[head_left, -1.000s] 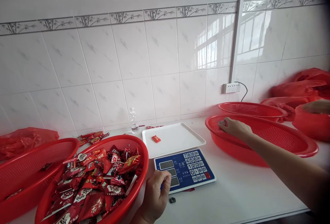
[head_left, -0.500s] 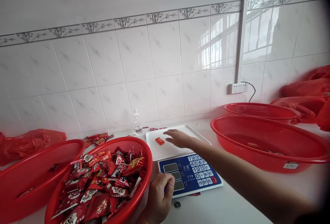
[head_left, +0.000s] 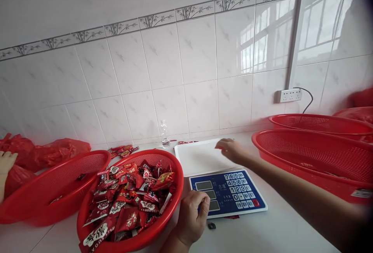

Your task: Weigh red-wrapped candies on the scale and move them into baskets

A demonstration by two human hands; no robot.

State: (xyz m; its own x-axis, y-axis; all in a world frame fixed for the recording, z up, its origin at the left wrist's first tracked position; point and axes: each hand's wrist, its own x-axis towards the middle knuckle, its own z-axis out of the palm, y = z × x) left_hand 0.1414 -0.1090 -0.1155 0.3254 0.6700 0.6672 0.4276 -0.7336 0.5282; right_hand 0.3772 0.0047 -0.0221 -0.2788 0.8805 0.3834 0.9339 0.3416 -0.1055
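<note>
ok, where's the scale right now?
Head view, centre of the counter: the scale sits between the candy-filled basket on its left and the big red basket on its right, left hand at its front-left corner.

The scale (head_left: 229,192), near centre, is showing number keys 0–9 and "志准" on its blue panel.

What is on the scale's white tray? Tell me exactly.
Only the right hand shows over the white tray, its fingers pinching a small red candy. The rest of the tray looks bare; the patch under the hand is covered.
</note>
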